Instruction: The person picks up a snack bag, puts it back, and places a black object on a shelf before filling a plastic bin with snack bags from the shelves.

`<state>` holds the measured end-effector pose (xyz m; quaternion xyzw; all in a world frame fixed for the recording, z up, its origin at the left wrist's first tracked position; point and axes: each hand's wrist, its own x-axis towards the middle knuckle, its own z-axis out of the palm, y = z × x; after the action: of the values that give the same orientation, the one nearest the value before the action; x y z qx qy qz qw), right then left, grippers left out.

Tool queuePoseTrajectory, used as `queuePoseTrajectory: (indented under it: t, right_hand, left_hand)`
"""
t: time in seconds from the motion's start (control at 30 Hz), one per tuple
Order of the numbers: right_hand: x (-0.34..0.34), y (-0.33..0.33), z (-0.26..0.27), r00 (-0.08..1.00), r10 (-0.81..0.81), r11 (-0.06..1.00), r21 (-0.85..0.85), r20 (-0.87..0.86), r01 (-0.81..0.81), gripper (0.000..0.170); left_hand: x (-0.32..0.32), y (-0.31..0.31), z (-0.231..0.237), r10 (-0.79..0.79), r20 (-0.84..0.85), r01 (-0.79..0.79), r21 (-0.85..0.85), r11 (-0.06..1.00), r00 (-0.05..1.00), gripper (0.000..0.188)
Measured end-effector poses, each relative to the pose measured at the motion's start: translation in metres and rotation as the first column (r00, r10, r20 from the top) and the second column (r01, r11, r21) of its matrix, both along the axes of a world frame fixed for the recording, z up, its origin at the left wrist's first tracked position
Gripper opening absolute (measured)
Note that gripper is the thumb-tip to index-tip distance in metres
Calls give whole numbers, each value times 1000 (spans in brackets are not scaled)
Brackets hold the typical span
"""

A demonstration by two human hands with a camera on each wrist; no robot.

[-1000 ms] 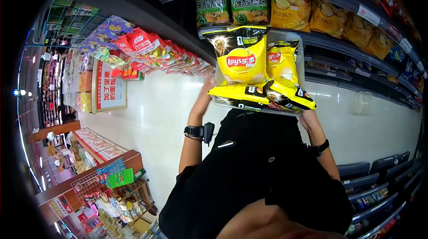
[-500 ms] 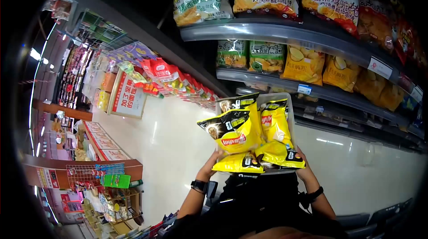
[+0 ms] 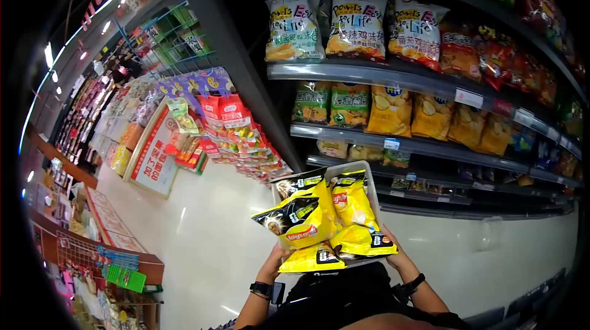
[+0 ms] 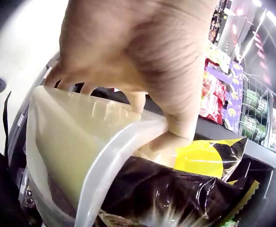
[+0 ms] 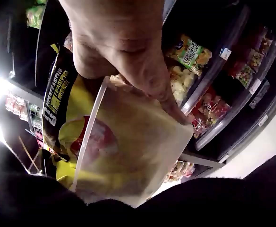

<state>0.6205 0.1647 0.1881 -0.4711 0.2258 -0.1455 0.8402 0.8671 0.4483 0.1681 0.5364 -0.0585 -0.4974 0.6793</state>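
Observation:
Both hands carry a translucent plastic bin (image 3: 370, 191) in front of the body, with several yellow and black bags of Lay's chips (image 3: 353, 204) inside. My left hand (image 3: 273, 263) holds its left side; in the left wrist view the thumb hooks over the rim and the fingers spread along the outer wall (image 4: 72, 137). My right hand (image 3: 398, 253) grips the opposite side, and the right wrist view shows its fingers reaching along the bin's outside. One chip bag (image 3: 298, 219) leans out over the left rim.
Ahead stand dark shelves (image 3: 369, 71) stocked with snack bags, their lower tiers just beyond the bin. Hanging red snack packs (image 3: 236, 124) line the shelf end at left. A framed sign (image 3: 153, 148) stands on the pale floor (image 3: 215, 225).
The head view has tilted up, showing more upper shelves and the bin lower in frame. The large left chip bag, earlier facing up, now tips to the left. Both hands keep their hold.

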Motion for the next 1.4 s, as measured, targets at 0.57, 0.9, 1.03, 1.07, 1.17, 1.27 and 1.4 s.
queuePoseTrajectory:
  t: [0.57, 0.9, 1.03, 1.07, 1.17, 1.27, 1.4]
  right_hand:
    - [-129, 138, 9, 963, -263, 964, 23, -61, 264, 72]
    - [-228, 125, -6, 897, -440, 886, 184, 39, 426, 66]
    - [-282, 110, -38, 828, -556, 818, 229, 80, 527, 64]
    - [-299, 105, -40, 813, -565, 812, 269, 143, 518, 64]
    - [-351, 95, -36, 784, -611, 785, 206, 108, 584, 65]
    - [-412, 83, -47, 714, -693, 710, 265, 97, 653, 73]
    - [-483, 73, -61, 690, -724, 689, -45, 14, 724, 65]
  left_hand:
    - [-43, 48, -27, -287, -53, 271, -197, 942, 957, 78]
    - [-99, -13, -33, -489, -52, 478, -146, 866, 871, 93]
    - [-137, -65, -35, -596, -76, 587, -113, 802, 800, 91]
    - [-147, -77, -49, -620, -55, 612, -110, 783, 783, 90]
    - [-204, -123, -22, -683, -1, 680, -79, 729, 731, 89]
    - [-257, -164, -9, -733, -29, 732, -47, 680, 679, 86]
    - [-326, -221, -9, -807, 21, 807, -16, 590, 590, 80]
